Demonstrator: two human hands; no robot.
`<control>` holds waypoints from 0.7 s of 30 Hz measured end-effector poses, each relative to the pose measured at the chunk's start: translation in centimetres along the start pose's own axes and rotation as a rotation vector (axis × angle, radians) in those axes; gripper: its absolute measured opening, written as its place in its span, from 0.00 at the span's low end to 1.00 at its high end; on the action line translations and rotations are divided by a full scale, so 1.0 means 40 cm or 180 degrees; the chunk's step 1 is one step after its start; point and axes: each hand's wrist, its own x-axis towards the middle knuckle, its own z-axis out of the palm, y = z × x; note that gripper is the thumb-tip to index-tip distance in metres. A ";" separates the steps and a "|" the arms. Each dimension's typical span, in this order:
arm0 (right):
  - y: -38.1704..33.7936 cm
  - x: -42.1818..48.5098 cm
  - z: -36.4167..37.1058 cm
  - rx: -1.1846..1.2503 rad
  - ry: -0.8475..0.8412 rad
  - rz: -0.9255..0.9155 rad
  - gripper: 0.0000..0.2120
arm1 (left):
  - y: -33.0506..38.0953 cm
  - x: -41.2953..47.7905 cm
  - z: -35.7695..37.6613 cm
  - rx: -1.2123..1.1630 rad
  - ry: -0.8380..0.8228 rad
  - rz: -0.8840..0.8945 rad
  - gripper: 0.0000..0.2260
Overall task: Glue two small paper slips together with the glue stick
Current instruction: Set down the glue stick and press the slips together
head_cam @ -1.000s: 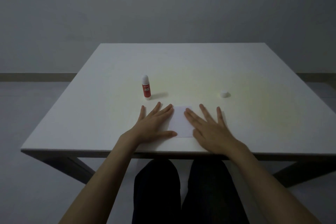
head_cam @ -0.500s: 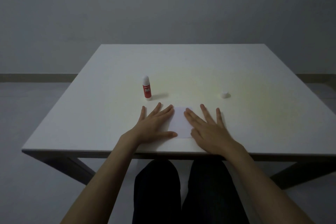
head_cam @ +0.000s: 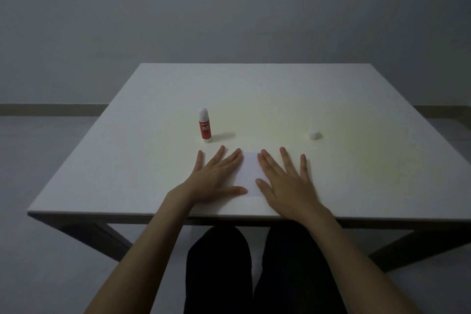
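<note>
A white paper slip [head_cam: 250, 173] lies flat near the table's front edge; I cannot tell whether it is one layer or two. My left hand [head_cam: 214, 178] rests palm down on its left side, fingers spread. My right hand [head_cam: 285, 181] lies palm down over its right side, fingers spread too. Both press flat and grip nothing. A red glue stick [head_cam: 204, 125] stands upright behind my left hand, uncapped, its white tip showing. Its white cap [head_cam: 314, 134] sits apart, behind and to the right of my right hand.
The white table [head_cam: 356, 99] stands against a grey wall. Its front edge runs just under my wrists, with my dark-trousered legs below it.
Both hands stay flat on the slip in nearly the same pose; my right thumb has shifted slightly on the paper. The glue stick and cap have not moved.
</note>
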 end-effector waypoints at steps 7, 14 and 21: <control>0.000 -0.001 0.006 0.0040 0.0133 0.0059 0.33 | -0.008 0.001 0.016 0.0064 0.0125 -0.0005 0.42; 0.024 -0.025 -0.037 0.3493 0.2033 0.0766 0.26 | -0.010 -0.035 -0.014 -0.1900 0.2661 -0.0358 0.27; 0.038 -0.028 -0.038 0.3933 0.2506 0.1311 0.18 | -0.045 0.051 -0.045 -0.2363 0.2931 -0.1609 0.40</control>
